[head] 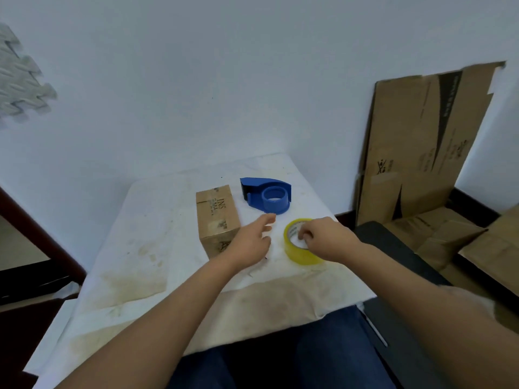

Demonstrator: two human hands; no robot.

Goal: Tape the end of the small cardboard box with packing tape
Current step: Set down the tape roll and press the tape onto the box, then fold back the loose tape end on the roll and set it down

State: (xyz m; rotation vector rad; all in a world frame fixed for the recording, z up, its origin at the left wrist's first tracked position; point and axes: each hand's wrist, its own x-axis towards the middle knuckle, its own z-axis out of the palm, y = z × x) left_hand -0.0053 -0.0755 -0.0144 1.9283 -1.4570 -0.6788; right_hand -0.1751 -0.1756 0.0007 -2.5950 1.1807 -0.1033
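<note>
The right hand (325, 238) grips the yellow tape roll (302, 248) from above, fingers curled into its core, while the left hand (250, 242) hovers loosely spread and grasping nothing between the roll and the small cardboard box (217, 217). The box lies near the middle of the bench (134, 248), the blue tape dispenser (268, 193) just behind, apart from both. Bare stained cloth stretches left to the bench's edge; flattened cardboard (415, 141) leans against the wall to the right.
</note>
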